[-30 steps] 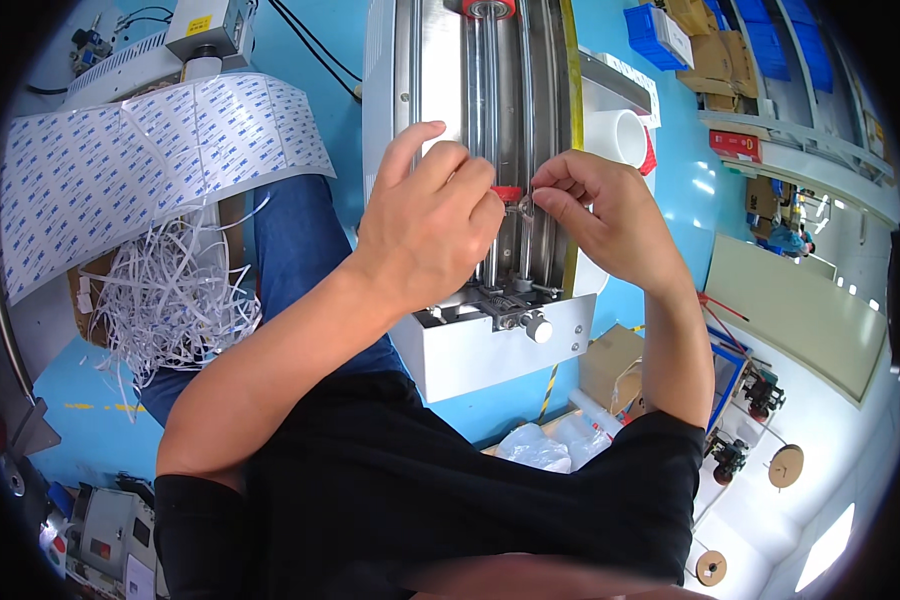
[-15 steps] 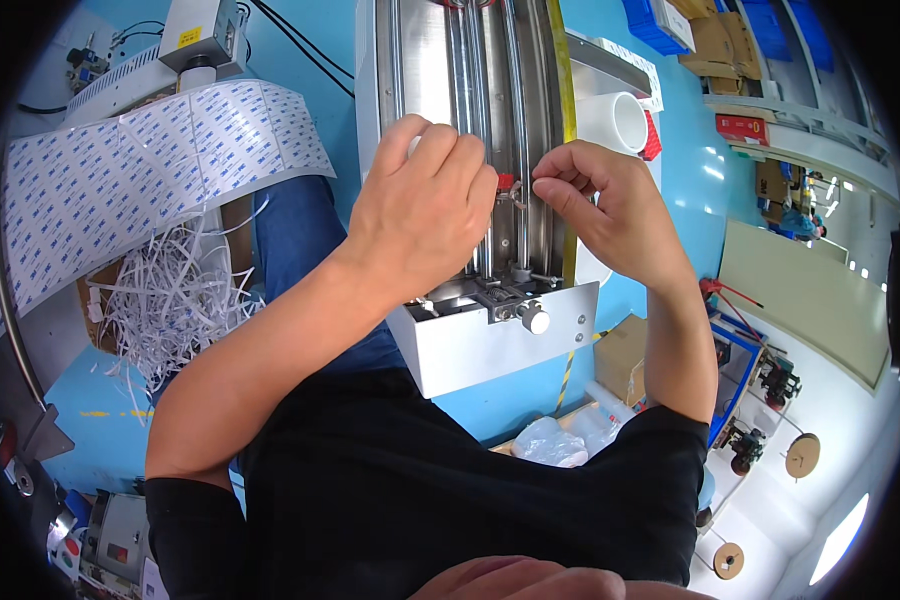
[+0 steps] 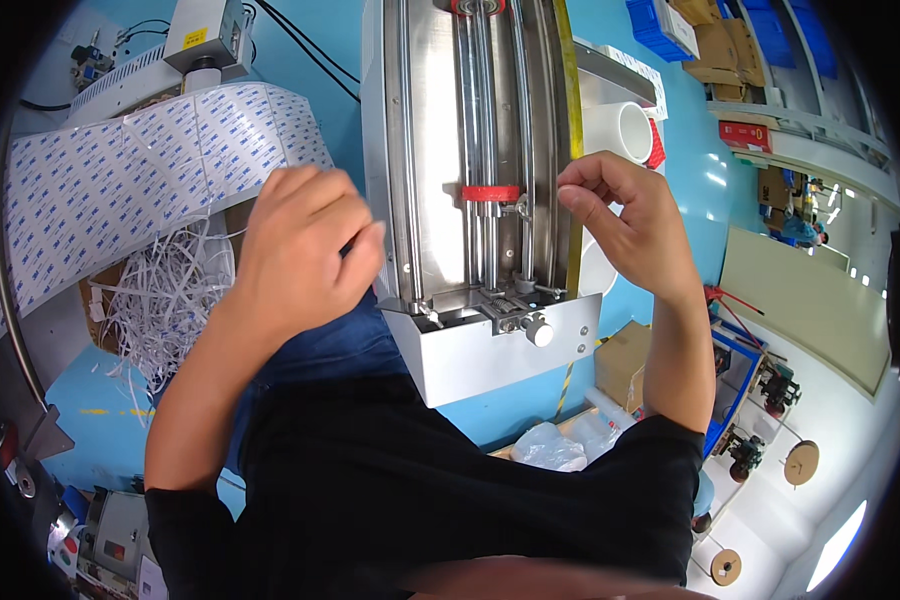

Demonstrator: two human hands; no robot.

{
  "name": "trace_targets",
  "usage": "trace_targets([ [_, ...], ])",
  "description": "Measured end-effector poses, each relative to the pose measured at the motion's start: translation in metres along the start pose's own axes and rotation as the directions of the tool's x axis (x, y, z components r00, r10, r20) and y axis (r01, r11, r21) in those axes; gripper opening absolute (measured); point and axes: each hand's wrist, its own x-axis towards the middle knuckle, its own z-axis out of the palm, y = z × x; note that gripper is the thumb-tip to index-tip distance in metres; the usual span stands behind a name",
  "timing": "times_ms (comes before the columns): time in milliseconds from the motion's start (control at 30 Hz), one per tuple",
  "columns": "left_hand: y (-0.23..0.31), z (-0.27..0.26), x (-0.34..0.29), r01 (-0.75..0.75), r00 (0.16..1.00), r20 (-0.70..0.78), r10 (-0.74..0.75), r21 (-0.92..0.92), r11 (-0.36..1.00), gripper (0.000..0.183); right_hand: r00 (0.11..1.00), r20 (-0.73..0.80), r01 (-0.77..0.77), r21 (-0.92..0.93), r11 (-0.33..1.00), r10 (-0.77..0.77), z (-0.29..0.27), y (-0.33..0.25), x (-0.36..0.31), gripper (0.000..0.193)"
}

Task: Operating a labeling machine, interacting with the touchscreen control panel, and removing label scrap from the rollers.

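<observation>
A long metal machine bed with steel rods running lengthwise stands in front of me. A red ring sits around the middle rod, with a small wing screw beside it. My left hand hovers to the left of the bed, over my thigh, its fingers curled; whether anything is inside is hidden. Close to the bed's yellow right edge, my right hand has thumb and forefinger pinched together. Anything between those fingertips is too small to make out. A round white knob projects from the white end plate.
Left of the bed, a wide sheet with blue print drapes over a heap of white paper strips. White tubes lie along the bed's right side. A cardboard box and plastic bags are at lower right.
My left hand has moved away from the rods to the left, uncovering the red ring. The right hand has shifted slightly right, away from the ring, still pinched.
</observation>
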Motion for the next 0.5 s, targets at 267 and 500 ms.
trace_targets([
  [267,0.010,0.003,0.015,0.157,0.987,0.003,-0.159,-0.170,0.973,0.017,0.997,-0.018,-0.071,0.067,0.995,0.073,-0.004,0.006,-0.004,0.011],
  [500,0.028,0.050,0.050,-0.014,0.998,-0.065,0.012,-0.021,1.000,0.013,0.998,-0.025,-0.059,0.060,0.997,0.060,-0.003,0.003,-0.008,0.011],
])
